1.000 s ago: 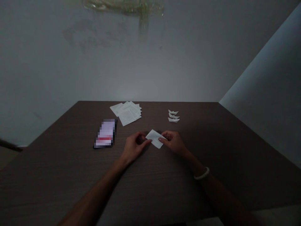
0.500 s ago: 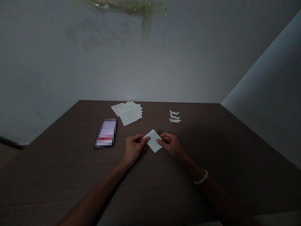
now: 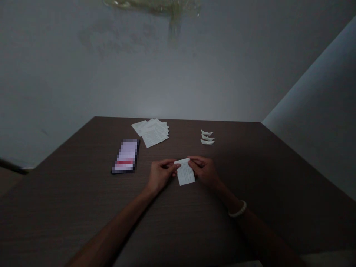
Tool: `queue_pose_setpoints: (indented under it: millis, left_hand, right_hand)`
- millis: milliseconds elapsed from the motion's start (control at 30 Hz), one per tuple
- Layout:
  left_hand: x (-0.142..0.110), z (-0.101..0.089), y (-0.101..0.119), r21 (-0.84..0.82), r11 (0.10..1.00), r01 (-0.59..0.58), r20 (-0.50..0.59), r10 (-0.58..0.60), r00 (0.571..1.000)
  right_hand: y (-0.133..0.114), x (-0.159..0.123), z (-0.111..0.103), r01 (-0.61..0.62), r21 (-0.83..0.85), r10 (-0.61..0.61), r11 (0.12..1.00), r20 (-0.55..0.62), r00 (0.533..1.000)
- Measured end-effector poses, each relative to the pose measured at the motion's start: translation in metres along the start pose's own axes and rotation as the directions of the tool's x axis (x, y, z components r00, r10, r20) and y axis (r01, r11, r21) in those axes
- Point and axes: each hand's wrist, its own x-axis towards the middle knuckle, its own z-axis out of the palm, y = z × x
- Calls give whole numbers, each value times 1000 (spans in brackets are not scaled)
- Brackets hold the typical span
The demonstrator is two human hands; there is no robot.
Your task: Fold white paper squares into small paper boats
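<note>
A small white piece of paper [image 3: 185,173] with lines of print is held between my two hands, above the front middle of the table. My left hand [image 3: 162,173] pinches its upper left edge between thumb and fingers. At the upper right corner my right hand [image 3: 204,170] grips it the same way, and a pale beaded bracelet [image 3: 238,210] circles that wrist. Beyond my right hand, three small folded paper boats [image 3: 207,142] stand in a close row. Farther back on the left lies a fanned stack of printed paper sheets [image 3: 152,135].
A phone [image 3: 126,155] with a blurred-out screen lies left of my left hand. All of this rests on a dark wood-grain table [image 3: 69,193]. Its far edge meets a grey wall [image 3: 178,81] with a stained patch, and another wall surface slants up on the right.
The paper has turned from a diamond position to nearly upright, with its straight edge now at the top. Both hands have shifted their grip to its upper corners.
</note>
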Motion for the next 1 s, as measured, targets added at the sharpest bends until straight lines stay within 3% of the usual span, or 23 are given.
queue_pose_setpoints:
  millis: [300,500,667,1000]
  left_hand:
    - [-5,4,2,11,1000,19,-45,-19,999]
    - [-9,6,2,19,1000,-15,-20,15,1000]
    - [-12,7,5,-7,999,-32,-75,31,997]
    - [-14,10,1,-4,1000,-14,-39,14,999]
  right_hand:
    - [3,0,3,52,-59,-58,997,-104,993]
    - [2,-1,4,79,-80,-90,994,-138,986]
    - [3,-2,5,105,-103,-121,989,-163,979]
    - [4,-4,7,159,-243,-216,957,-229,949]
